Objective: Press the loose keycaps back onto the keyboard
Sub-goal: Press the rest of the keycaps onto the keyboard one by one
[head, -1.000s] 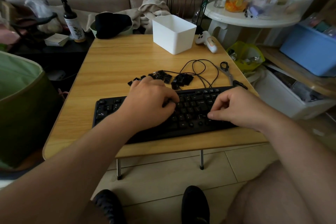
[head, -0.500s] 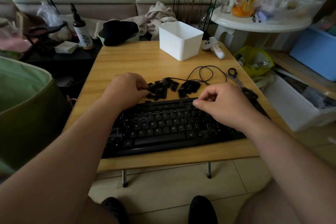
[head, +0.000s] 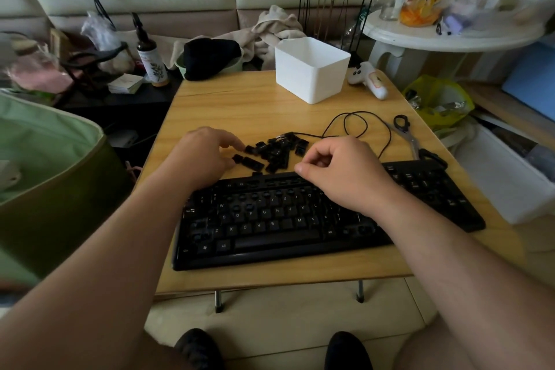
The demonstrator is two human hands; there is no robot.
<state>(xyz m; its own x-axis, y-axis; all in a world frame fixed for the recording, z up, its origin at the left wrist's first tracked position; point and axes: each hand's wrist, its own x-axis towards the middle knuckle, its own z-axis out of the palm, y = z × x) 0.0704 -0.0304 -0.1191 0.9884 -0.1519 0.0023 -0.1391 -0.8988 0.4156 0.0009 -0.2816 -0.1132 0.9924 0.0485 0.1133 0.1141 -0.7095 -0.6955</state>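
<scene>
Nearest, the black keyboard (head: pixel 300 219) lies flat across the near edge of the wooden table (head: pixel 240 105), with several bare sockets showing in its upper-left rows. Over its far edge the right hand (head: pixel 339 171) hovers with fingers curled in; whether it holds a keycap between thumb and forefinger I cannot tell. Just beyond the keyboard, the loose keycaps (head: pixel 271 153) sit in a small heap on the table. The left hand (head: pixel 201 156) reaches into the heap's left side, fingertips touching one cap, nothing yet pinched. These caps look light, hard and smooth, likely to skid or flip, so each is probably best pinched by two opposite side walls. Farther back stands a white bin (head: pixel 310 72).
</scene>
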